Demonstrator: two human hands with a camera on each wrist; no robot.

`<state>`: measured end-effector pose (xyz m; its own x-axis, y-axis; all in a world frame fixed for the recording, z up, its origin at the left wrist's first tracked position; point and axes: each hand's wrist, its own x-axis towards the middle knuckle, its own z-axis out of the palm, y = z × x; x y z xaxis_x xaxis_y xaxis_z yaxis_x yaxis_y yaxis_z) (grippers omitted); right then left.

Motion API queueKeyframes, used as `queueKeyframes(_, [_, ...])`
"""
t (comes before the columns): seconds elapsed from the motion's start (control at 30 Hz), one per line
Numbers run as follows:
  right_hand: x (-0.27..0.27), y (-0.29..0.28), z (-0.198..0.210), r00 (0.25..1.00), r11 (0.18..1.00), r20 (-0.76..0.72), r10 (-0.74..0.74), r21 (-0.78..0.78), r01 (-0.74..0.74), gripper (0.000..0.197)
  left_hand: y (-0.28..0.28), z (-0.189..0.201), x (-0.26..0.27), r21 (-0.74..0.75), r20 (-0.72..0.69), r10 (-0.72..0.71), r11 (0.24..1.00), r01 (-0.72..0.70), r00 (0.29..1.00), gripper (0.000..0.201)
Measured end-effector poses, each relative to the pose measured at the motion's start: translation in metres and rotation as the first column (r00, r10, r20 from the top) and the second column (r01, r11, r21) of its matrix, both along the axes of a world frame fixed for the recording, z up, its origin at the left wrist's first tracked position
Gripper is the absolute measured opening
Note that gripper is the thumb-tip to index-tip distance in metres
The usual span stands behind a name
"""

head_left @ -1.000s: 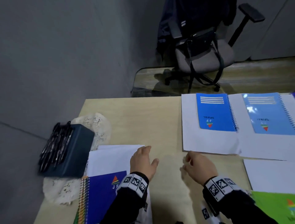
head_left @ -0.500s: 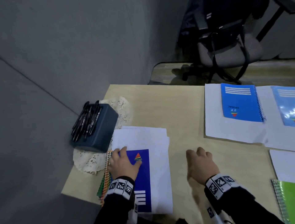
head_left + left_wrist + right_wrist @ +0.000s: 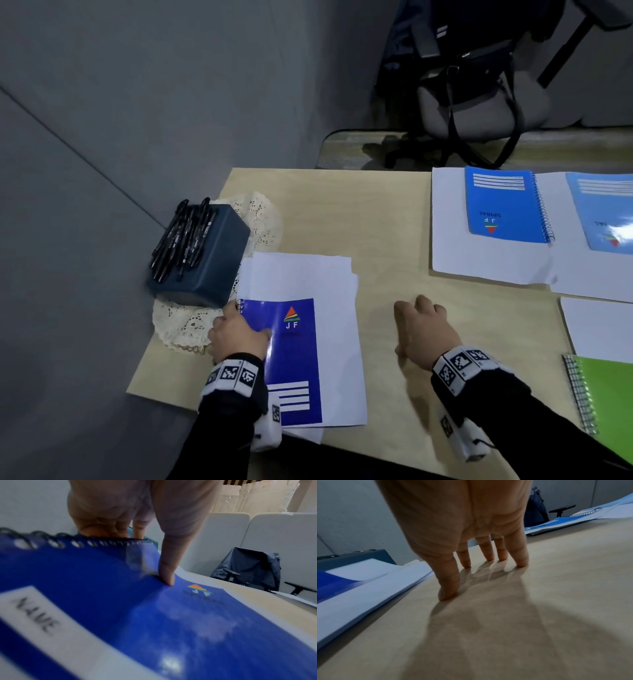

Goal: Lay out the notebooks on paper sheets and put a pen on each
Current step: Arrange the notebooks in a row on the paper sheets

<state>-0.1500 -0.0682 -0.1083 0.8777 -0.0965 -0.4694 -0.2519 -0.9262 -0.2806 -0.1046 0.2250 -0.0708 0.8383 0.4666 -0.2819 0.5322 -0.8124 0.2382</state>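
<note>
Left hand (image 3: 238,334) grips dark blue notebook (image 3: 294,359) at spiral edge; right hand (image 3: 426,330) flat, fingers spread, on table (image 3: 376,219).

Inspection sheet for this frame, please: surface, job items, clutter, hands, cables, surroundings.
Surface: light wooden table.
Job's things: dark blue notebook on the paper stack; two light blue notebooks on sheets far right; green notebook at the right edge; pens on the dark box, none laid out.
Clutter: lace doily under the box.
Hands: left hand grips the dark blue notebook's spiral edge, thumb on the cover; right hand rests fingertips on bare table.
Cables: nothing seen.
Surroundings: grey wall, office chair.
</note>
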Motion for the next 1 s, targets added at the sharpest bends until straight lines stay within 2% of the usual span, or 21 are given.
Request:
queueKeyframes(0.1, [-0.008,-0.007,0.000,0.999,0.998,0.041,-0.019,0.063,0.016,0.065,-0.003,0.005,-0.002,-0.116,0.110,-0.036,0.992,0.048,0.993,0.045])
queueKeyframes(0.17, [-0.013,-0.015,0.001,0.997,0.989,0.063,-0.050,0.140,0.041,0.058,-0.012,0.010,-0.005,-0.208,0.138,-0.078,0.972,0.106,0.987,0.031])
queueKeyframes(0.3, [-0.029,-0.037,0.002,0.982,0.962,0.143,-0.125,0.260,0.084,0.040,-0.044,0.009,-0.014,-0.292,0.121,-0.189,0.932,0.217,0.974,0.022])
queueKeyframes(0.43, [-0.050,-0.054,0.004,0.948,0.952,0.226,-0.222,0.262,0.160,0.021,-0.082,-0.002,-0.023,-0.301,0.077,-0.282,0.908,0.292,0.956,0.013])
queueKeyframes(0.53, [-0.065,-0.073,0.006,0.911,0.939,0.278,-0.304,0.251,0.236,0.014,-0.112,-0.008,-0.029,-0.320,0.050,-0.345,0.883,0.343,0.937,0.015])
queueKeyframes(0.7, [-0.089,-0.113,0.012,0.857,0.905,0.294,-0.424,0.164,0.392,0.011,-0.156,-0.018,-0.042,-0.375,0.003,-0.401,0.849,0.373,0.916,0.016])
queueKeyframes(0.8, [-0.105,-0.140,0.017,0.809,0.845,0.247,-0.533,0.103,0.525,0.015,-0.183,-0.024,-0.049,-0.403,-0.001,-0.414,0.833,0.379,0.910,0.016])
queueKeyframes(0.9, [-0.122,-0.162,0.021,0.776,0.787,0.152,-0.613,0.026,0.617,0.030,-0.204,-0.027,-0.052,-0.416,0.001,-0.422,0.825,0.384,0.907,0.020])
queueKeyframes(1.0, [-0.135,-0.174,0.021,0.782,0.782,0.050,-0.621,-0.028,0.622,0.055,-0.220,-0.030,-0.054,-0.407,-0.001,-0.427,0.826,0.390,0.904,0.020])
